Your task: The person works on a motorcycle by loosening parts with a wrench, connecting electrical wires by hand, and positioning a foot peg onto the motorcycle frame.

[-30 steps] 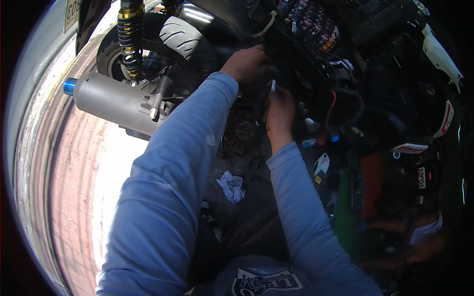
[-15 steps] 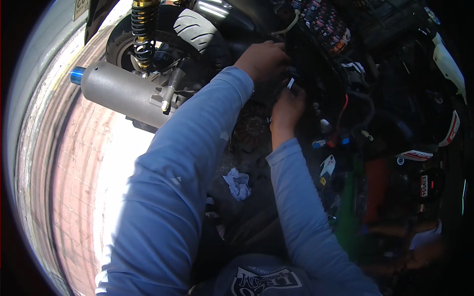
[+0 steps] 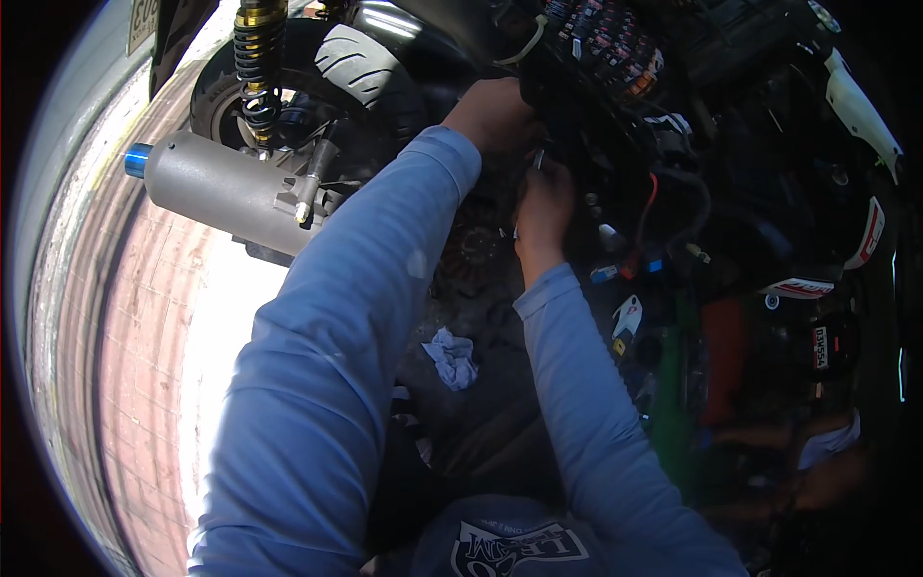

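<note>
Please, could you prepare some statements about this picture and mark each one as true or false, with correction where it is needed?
1. The right hand holds a slim, light-coloured object. True.
2. The left hand grips the blue tip of the muffler. False: it reaches among dark parts, well away from the blue tip.
3. A crumpled whitish piece of cloth or paper lies on the dark ground. True.
4. The shock absorber has a bright red spring. False: the spring is dark, with gold parts.
5. The left sleeve stops at the elbow. False: it reaches the wrist.
</note>
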`<state>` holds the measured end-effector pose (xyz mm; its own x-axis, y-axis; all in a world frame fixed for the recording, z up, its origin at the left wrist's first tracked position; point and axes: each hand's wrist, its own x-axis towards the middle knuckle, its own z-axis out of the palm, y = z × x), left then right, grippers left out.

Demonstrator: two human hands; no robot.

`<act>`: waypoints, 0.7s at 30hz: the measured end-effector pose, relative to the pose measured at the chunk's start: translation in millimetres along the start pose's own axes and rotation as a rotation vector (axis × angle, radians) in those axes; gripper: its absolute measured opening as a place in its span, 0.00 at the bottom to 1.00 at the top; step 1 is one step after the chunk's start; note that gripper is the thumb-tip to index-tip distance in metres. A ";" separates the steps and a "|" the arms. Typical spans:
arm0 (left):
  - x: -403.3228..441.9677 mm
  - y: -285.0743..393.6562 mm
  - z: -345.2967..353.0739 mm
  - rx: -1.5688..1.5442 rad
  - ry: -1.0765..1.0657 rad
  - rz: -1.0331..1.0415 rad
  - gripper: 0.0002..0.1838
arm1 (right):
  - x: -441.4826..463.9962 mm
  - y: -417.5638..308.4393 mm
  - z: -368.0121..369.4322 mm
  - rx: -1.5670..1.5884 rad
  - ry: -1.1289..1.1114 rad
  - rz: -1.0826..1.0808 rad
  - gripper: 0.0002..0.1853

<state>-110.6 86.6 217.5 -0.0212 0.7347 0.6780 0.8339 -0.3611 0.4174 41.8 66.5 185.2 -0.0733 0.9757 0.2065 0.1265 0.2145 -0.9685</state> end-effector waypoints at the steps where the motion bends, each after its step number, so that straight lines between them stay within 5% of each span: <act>1: 0.6 0.1 -0.2 -0.005 -0.010 -0.029 0.13 | 0.6 -0.2 -2.2 0.021 -0.014 0.038 0.15; 9: 15.6 -10.6 15.3 0.115 -0.065 -0.180 0.13 | 7.7 1.4 -16.9 0.162 -0.178 0.233 0.14; 13: 17.5 -27.6 22.2 0.135 0.134 0.049 0.13 | 1.1 1.9 -5.5 0.216 -0.073 0.199 0.14; 21: 2.3 -15.3 8.5 0.183 0.052 0.041 0.12 | 2.7 5.0 13.3 0.141 0.058 0.034 0.10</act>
<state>-118.7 98.7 207.6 -0.0093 0.6895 0.7243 0.9209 -0.2764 0.2749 29.1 69.6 179.0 -0.0132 0.9841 0.1771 -0.0121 0.1769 -0.9842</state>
